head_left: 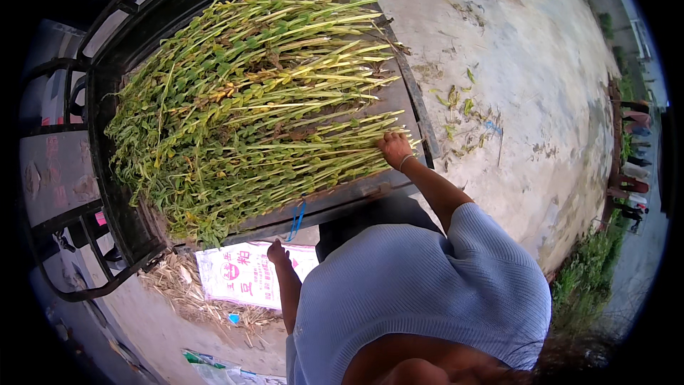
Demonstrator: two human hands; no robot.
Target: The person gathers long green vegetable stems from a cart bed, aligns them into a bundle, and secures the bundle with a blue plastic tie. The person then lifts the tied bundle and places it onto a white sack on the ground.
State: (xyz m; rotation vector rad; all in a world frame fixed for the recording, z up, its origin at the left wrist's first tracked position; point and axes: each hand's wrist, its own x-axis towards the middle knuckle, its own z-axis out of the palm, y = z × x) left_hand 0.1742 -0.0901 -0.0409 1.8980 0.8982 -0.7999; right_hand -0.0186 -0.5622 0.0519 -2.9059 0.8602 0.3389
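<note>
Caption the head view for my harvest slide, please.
Right hand grasps cut green stalks piled on a cart bed; left hand hangs below.

Bright, even daylight fills the view, and the pale concrete ground [541, 78] nearly washes out at upper right. Soft shade sits under the dark metal cart bed [342, 199]; no hard shadows show. The heap of green leafy stalks [242, 100] reads sharp. Fisheye bending curves the cart rails, black vignette rings the frame, and the edges smear.

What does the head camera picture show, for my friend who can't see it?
A person's right hand grips cut stems in a big pile of green plants on a cart bed. The left hand hangs open above a white printed sack on the ground.
</note>
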